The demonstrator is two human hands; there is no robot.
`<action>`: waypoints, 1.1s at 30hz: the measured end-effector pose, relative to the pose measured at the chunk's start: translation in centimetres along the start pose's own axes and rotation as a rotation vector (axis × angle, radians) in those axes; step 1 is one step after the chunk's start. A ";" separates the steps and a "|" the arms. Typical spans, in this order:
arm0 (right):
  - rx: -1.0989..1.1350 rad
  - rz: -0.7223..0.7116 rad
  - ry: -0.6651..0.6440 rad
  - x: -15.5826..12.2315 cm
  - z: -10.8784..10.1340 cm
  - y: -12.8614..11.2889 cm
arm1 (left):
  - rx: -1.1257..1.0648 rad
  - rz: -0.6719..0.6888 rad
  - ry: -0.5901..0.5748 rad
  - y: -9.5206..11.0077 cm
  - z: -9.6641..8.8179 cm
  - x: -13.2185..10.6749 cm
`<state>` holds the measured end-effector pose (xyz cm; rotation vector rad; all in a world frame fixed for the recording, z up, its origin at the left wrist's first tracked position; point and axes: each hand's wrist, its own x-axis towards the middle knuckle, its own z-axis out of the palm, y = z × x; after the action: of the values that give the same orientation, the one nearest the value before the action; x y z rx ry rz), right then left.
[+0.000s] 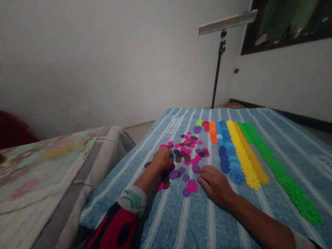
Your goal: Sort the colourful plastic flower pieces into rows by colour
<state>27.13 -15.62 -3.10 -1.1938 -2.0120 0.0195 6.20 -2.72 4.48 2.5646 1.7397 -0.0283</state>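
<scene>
Loose plastic snowflake discs (192, 186), mostly pink, purple, brown and black, are scattered over a blue striped cloth. My left hand (163, 158) reaches into the left side of this pile, fingers bent down among the discs. A small bit of blue (172, 156) shows by its fingertips; what the fingers pinch, if anything, is hidden. At the pile's right edge, my right hand (214, 182) rests low over the cloth, with thumb and forefinger slightly apart. The forefinger tip is close to a purple and pink disc (196, 168); I see nothing held there.
To the right, discs lie in overlapping colour rows: orange (213, 133), blue (234, 166), yellow (242, 154) and green (285, 176). Short red (205, 126) and purple (197, 129) groups sit at the far end. A lamp stand (217, 76) rises behind the striped cloth (197, 221). Another covered surface (57, 193) stands at left.
</scene>
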 end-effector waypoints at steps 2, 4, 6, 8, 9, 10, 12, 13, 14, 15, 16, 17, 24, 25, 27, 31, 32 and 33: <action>-0.002 0.006 -0.002 0.1 0.0 0.0 | -0.033 -0.035 -0.029 -0.1 -0.2 0.8; -0.006 0.010 -0.008 0.1 0.1 0.0 | -0.049 -0.065 -0.057 -0.3 -0.4 1.4; -0.006 0.014 -0.010 0.1 0.1 0.0 | -0.060 -0.073 -0.068 -0.4 -0.5 1.9; -0.001 0.020 -0.011 0.2 0.2 0.0 | -0.081 -0.060 -0.056 -0.6 -0.6 2.1; 0.001 0.022 -0.011 0.2 0.2 0.0 | -0.099 -0.053 -0.043 -0.7 -0.5 2.2; 0.002 0.024 -0.012 0.2 0.2 0.0 | -0.124 -0.046 -0.029 -0.8 -0.4 2.3; 0.002 0.027 -0.011 0.2 0.2 0.0 | -0.188 -0.043 -0.001 -1.1 -0.2 2.3; 0.001 0.029 -0.012 0.2 0.2 0.0 | -0.225 -0.045 0.013 -1.3 -0.1 2.3; -0.001 0.030 -0.015 0.2 0.2 0.0 | -0.263 -0.046 0.028 -1.4 -0.1 2.3; -0.003 0.031 -0.018 0.2 0.2 -0.1 | -0.299 -0.049 0.045 -1.6 0.0 2.3; -0.008 0.031 -0.022 0.3 0.2 -0.1 | -0.332 -0.053 0.064 -1.7 0.1 2.4; -0.012 0.029 -0.025 0.3 0.2 -0.1 | -0.363 -0.057 0.086 -1.8 0.1 2.5; -0.044 0.029 -0.022 0.3 0.4 0.0 | -0.531 0.019 0.145 1.1 0.1 3.8; -0.045 0.029 -0.022 0.3 0.4 0.0 | -0.537 0.044 0.136 2.0 0.0 4.0; -0.042 0.029 -0.018 0.3 0.4 -0.1 | -0.517 0.096 0.130 4.1 -0.2 4.5; -0.034 0.039 -0.020 0.4 0.5 -0.1 | -0.453 0.227 0.119 8.2 -0.5 5.7; -0.030 0.041 -0.022 0.4 0.5 -0.1 | -0.448 0.251 0.120 9.1 -0.5 6.1; -0.028 0.042 -0.023 0.4 0.6 0.0 | -0.444 0.271 0.118 10.0 -0.5 6.5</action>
<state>26.64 -15.13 -3.21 -1.2585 -2.0137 0.0258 17.89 -0.34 4.98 2.4693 1.2324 0.4697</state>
